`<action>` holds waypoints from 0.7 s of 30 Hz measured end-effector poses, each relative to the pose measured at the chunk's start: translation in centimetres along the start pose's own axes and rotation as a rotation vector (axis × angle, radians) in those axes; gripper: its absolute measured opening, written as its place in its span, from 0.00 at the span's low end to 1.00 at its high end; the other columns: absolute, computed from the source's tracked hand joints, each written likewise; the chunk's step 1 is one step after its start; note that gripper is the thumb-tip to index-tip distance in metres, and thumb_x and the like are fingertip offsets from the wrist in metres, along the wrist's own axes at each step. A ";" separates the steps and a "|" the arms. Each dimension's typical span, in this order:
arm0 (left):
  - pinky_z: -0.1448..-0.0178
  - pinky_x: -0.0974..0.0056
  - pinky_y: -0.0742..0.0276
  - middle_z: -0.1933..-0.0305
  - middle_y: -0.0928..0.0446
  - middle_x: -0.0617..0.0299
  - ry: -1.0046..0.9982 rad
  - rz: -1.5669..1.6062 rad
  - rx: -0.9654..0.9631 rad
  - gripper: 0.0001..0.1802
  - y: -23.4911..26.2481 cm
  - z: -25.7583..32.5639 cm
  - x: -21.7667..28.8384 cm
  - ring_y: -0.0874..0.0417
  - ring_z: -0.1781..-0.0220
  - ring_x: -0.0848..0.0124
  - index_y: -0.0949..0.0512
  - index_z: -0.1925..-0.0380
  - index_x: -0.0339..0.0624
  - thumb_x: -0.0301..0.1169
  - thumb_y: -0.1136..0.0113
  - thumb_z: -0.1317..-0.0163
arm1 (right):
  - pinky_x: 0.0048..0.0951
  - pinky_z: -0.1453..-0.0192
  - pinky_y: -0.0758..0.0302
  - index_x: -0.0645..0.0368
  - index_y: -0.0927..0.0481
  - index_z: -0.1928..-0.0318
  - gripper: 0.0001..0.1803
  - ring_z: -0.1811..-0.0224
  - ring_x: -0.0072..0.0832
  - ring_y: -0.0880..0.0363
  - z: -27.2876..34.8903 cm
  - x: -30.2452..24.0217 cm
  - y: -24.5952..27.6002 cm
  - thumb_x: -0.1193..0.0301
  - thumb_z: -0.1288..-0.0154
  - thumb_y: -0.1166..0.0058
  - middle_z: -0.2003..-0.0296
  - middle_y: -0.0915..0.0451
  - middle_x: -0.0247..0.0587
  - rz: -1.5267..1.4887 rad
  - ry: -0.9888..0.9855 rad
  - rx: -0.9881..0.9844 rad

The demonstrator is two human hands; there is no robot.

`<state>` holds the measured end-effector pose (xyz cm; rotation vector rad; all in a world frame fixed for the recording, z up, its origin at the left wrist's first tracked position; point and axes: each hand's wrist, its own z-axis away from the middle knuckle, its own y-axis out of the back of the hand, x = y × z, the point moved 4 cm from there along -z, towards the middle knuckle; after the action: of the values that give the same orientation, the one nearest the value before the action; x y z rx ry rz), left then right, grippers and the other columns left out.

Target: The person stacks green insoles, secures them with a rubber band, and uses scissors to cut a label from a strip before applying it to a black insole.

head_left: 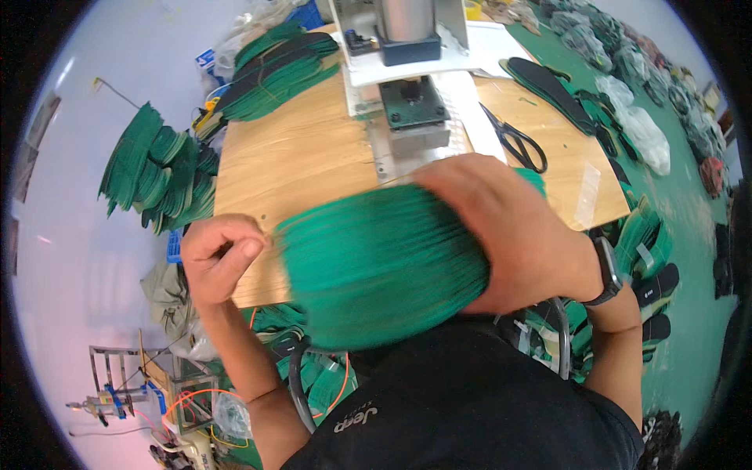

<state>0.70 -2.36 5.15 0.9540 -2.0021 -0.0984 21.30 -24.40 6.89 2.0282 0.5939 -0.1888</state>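
Thick stack of green insoles [376, 262]: thin flat sheets packed edge-on, edges reading as fine parallel lines, slightly motion-blurred. Stack held in the air over the near edge of the wooden table [305, 157], close to the person's chest, between both hands.

Right hand [509, 231]: palm and fingers wrapped over the top right end of the stack, pressed firmly onto it; dark watch on the wrist. Left hand [219, 254]: curled nearly into a fist at the left end of the stack, thumb laid against the forefinger and touching the stack's edge; whether it pinches a sheet, cannot tell.

Table: pale plywood, visible grain, smooth. At its far middle a metal press machine [407, 86] with a grey block head and white base plate. Black-handled scissors [513, 141] lie just right of the machine. A long dark insole [548, 90], sole-shaped, rests at the far right of the table.

Further bundles of green insoles [274, 74] tied at the far left corner; another fanned green pile [153, 172] beyond the table's left edge. Clear plastic bags [642, 133] lie on the green floor to the right.
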 end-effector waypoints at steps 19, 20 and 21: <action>0.69 0.61 0.28 0.76 0.24 0.60 -0.377 -0.007 -0.492 0.07 -18.6 -3.1 7.0 0.22 0.75 0.63 0.20 0.68 0.43 0.27 0.35 0.48 | 0.35 0.35 0.32 0.72 0.34 0.38 0.54 0.41 0.39 0.26 7.9 6.0 3.6 0.58 0.64 0.21 0.46 0.24 0.55 -0.022 -0.609 0.629; 0.68 0.60 0.28 0.75 0.23 0.60 -0.411 0.011 -0.507 0.07 -19.3 -3.0 7.8 0.22 0.74 0.62 0.20 0.66 0.43 0.27 0.36 0.47 | 0.34 0.36 0.31 0.73 0.33 0.39 0.53 0.44 0.37 0.24 8.5 7.3 3.4 0.57 0.63 0.21 0.47 0.23 0.53 -0.137 -0.577 0.711; 0.67 0.58 0.28 0.75 0.23 0.58 -0.320 -0.022 -0.467 0.08 -19.6 -2.8 6.8 0.22 0.73 0.60 0.21 0.65 0.41 0.28 0.36 0.45 | 0.32 0.37 0.30 0.71 0.31 0.39 0.49 0.45 0.35 0.23 8.4 6.7 3.6 0.60 0.59 0.23 0.48 0.22 0.50 -0.284 -0.602 0.771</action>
<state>12.18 -19.76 3.58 0.6865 -2.1177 -0.7372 29.78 -30.77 2.98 2.4126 0.4452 -1.3140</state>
